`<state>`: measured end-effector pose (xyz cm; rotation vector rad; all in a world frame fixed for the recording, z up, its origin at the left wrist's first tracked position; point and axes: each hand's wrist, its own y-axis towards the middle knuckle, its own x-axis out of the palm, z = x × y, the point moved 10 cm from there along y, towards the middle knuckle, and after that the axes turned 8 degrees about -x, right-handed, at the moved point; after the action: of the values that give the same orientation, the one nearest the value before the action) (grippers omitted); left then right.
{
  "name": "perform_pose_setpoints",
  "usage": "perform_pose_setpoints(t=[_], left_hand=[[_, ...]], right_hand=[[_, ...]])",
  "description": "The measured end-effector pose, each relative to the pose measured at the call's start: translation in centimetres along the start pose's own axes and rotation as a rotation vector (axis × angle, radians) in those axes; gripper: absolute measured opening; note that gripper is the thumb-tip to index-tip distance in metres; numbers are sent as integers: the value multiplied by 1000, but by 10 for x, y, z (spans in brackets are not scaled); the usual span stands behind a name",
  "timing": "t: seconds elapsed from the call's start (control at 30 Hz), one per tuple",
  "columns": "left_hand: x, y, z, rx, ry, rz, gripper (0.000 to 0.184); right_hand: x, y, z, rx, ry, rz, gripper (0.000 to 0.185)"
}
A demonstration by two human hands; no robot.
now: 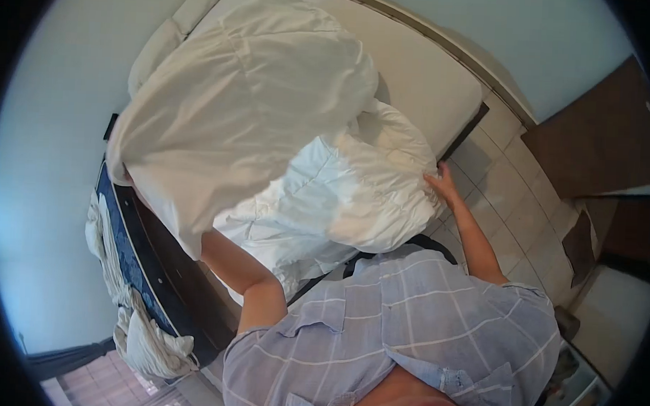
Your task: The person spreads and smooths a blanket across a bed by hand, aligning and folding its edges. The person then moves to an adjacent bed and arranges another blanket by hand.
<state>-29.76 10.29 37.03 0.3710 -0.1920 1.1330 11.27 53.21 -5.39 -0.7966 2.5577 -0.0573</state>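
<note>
A large white duvet (249,105) fills the middle of the head view, its left part raised and billowing above the bed. Its lower part (361,197) lies bunched and creased close to my body. My left forearm (235,261) reaches under the raised part, where cloth covers nearly all of the hand and its fingers. At the duvet's right edge is my right hand (445,186), fingers and thumb apart, with the thumb against the cloth.
Behind the duvet lies a bare pale mattress (425,69) along the wall. A dark blue patterned mattress edge (138,256) stands at left, with crumpled white cloth (148,340) hanging beside it. Tiled floor (514,189) and a brown door (596,135) are at right.
</note>
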Motion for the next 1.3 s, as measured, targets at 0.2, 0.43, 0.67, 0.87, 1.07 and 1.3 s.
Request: perform_pose_setpoints(t=[0.2, 0.43, 0.67, 0.87, 1.07, 1.3], left_hand=[[-54, -87, -133, -399, -30, 330, 34], [14, -31, -167, -376, -297, 191, 30], [114, 49, 33, 285, -957, -649, 34], [91, -2, -169, 25, 37, -57, 50], [58, -134, -310, -619, 235, -87, 29], [98, -124, -257, -326, 616, 17, 20]], right_hand=[[34, -6, 2, 324, 311, -358, 50], [-94, 16, -216, -76, 219, 35, 32], [-185, 3, -325, -494, 15, 258, 35], [-64, -28, -62, -18, -192, -111, 46], [-18, -75, -26, 158, 100, -194, 52], [-19, -4, -151, -520, -531, 80, 83]])
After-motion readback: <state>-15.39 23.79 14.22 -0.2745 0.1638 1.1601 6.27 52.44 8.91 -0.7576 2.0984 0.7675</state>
